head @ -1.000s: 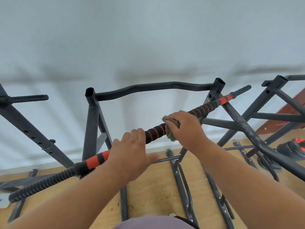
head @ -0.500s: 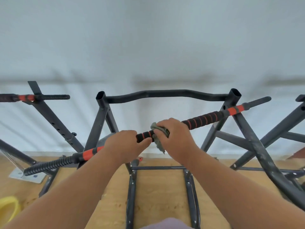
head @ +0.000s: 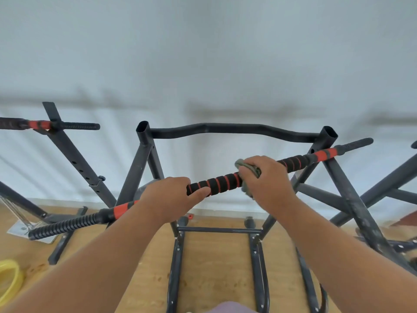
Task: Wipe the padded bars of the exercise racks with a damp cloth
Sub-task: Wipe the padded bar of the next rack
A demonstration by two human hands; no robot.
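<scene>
I have my left hand (head: 171,197) wrapped round the padded bar (head: 216,182), fingers curled over the top and the thumb (head: 200,192) lying along the foam on the near side. My right hand (head: 265,179) sits further along the same bar, fingers clenched round the cloth (head: 249,169), which is bunched between palm and foam; a fold of it pokes out above my knuckles and another hangs below the bar. A stretch of black foam with red stripes shows bare between my two hands.

The bar runs on a slant from low left to high right. Its left end has a red band, then a ribbed black grip (head: 65,225); its right end has another red band and a dark tip by the rack's right post. The rack (head: 144,159) is a dark metal frame with a wavy top bar (head: 232,129) behind my hands and its base rails on the wooden floor (head: 216,267).

A second rack (head: 74,159) stands to the left, carrying its own padded bar with a red band. More dark frame tubes cross on the right. A yellow hose (head: 9,279) curls on the floor at the lower left. The wall behind is pale.
</scene>
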